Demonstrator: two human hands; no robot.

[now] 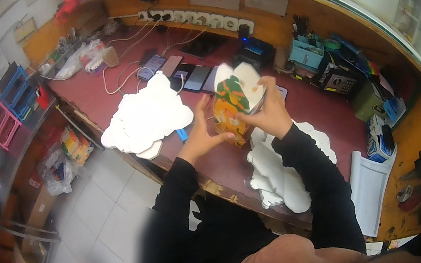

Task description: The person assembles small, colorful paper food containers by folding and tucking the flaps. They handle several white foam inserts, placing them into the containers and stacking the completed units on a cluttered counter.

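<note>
We list 1 orange-green paperboard carton (228, 110), formed but open-topped, clamped in our right hand (273, 114), left hand (199, 138) spread beside it, and 2 stacks of white blanks (146, 114) (280, 173) unassembled.

phones (197, 79) on the table near white sockets (216, 20)

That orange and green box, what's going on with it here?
The person's right hand holds the orange and green box over a red bench top, and the left hand is spread at its left side. Its white top flaps stand open. A stack of flat white pieces lies to the left, another stack to the right. Phones lie beyond.
</note>
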